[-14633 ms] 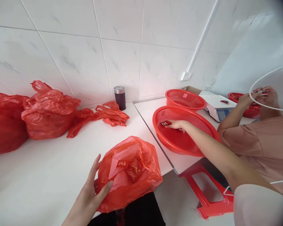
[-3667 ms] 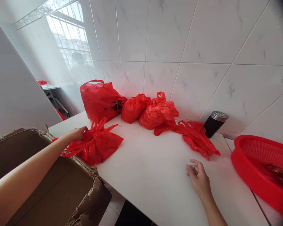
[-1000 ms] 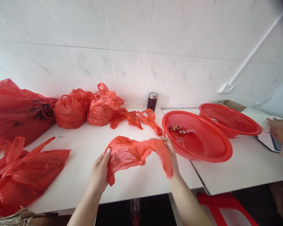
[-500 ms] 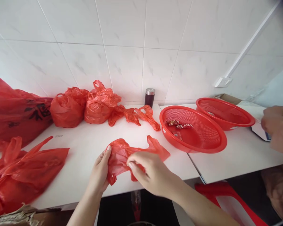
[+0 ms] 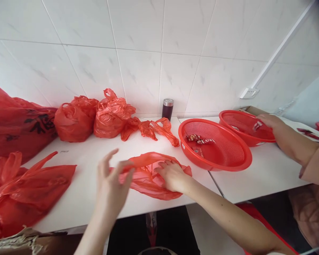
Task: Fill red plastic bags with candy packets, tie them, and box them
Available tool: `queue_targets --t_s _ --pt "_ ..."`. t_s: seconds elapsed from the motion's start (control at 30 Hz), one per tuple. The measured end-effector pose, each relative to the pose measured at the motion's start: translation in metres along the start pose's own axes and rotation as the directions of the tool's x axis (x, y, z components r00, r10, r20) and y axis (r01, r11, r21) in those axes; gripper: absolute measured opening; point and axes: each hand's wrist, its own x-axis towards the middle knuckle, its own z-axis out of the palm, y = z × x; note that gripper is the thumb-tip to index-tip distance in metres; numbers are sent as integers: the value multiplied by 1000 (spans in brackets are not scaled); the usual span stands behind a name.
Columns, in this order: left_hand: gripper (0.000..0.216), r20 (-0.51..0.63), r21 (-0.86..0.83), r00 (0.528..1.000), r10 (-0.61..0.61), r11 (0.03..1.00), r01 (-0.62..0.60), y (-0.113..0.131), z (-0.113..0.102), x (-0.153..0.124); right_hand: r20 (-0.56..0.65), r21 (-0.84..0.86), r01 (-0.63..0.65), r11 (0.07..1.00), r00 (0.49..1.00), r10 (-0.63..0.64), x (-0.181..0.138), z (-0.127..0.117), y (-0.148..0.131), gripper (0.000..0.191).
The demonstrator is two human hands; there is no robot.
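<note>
A thin red plastic bag [image 5: 149,189] lies spread on the table in front of me, its mouth opened wide. My right hand [image 5: 171,175] reaches into the mouth, fingers stretched out against the film. At the bag's left edge my left hand [image 5: 111,179] is raised with its fingers apart and curved, somewhat blurred, and nothing shows in its grasp. Right of the bag stands a red plastic basket [image 5: 228,156] with a few small wrapped packets [image 5: 202,140] on its bottom.
Filled red bags [image 5: 74,124] line the wall on the left, and a knotted one [image 5: 42,191] sits nearer. Crumpled bags [image 5: 164,132] and a dark flask [image 5: 167,109] stand behind. A co-worker's hand [image 5: 268,122] holds a small packet over a second basket [image 5: 232,115].
The bag has gone from bunched between my hands to spread open on the table. My left hand has let go; my right hand is now inside. The co-worker's hand moved left over the far basket.
</note>
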Motion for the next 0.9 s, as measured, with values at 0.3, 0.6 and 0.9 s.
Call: queue_targets --t_s 0.3,0.6,0.9 --pt "40 300 287 950 -81 958 -9 10 73 -4 -38 10 40 999 999 -39 -10 31 5 69" --pt "32 400 314 916 26 935 -164 26 87 -19 -44 78 42 996 998 -38 -4 44 5 66" --pt "63 576 293 809 -118 954 -70 -49 47 0 92 118 15 993 995 -26 -17 16 46 78"
